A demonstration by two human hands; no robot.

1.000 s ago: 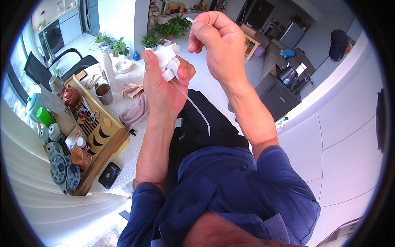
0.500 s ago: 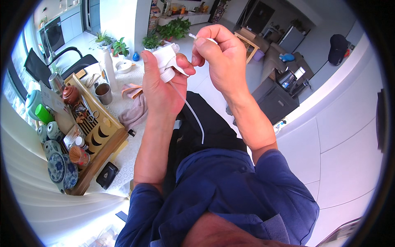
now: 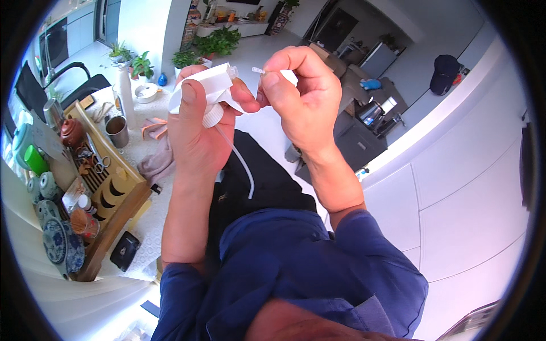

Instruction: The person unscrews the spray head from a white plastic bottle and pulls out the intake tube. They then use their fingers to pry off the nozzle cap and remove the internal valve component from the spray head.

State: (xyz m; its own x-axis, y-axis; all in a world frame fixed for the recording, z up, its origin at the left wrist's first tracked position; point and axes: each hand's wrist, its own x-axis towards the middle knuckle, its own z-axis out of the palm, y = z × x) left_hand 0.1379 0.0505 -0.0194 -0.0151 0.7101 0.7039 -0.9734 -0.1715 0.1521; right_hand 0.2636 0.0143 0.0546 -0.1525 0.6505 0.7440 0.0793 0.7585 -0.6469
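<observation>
My left hand [image 3: 196, 122] is raised in front of me and grips a white trigger spray head [image 3: 211, 91]; its thin white dip tube [image 3: 239, 162] hangs down over my dark apron. My right hand [image 3: 301, 96] is closed beside it, pinching a small white part with a clear tip [image 3: 273, 73] right at the spray head's nozzle. The two hands nearly touch. Both forearms are bare, with blue sleeves lower down.
At left a counter [image 3: 149, 219] carries a wooden tea tray [image 3: 122, 190] with a brown teapot [image 3: 71, 132], a metal cup [image 3: 117, 131], patterned blue plates [image 3: 57, 241], a pinkish cloth [image 3: 156, 156] and a black box [image 3: 125, 251]. Potted plants [image 3: 219, 41] stand beyond. White cabinets [image 3: 472, 193] are on the right.
Both hands have come closer to the camera. My right hand has shifted from above the spray head to right beside its nozzle, still pinching the small white part.
</observation>
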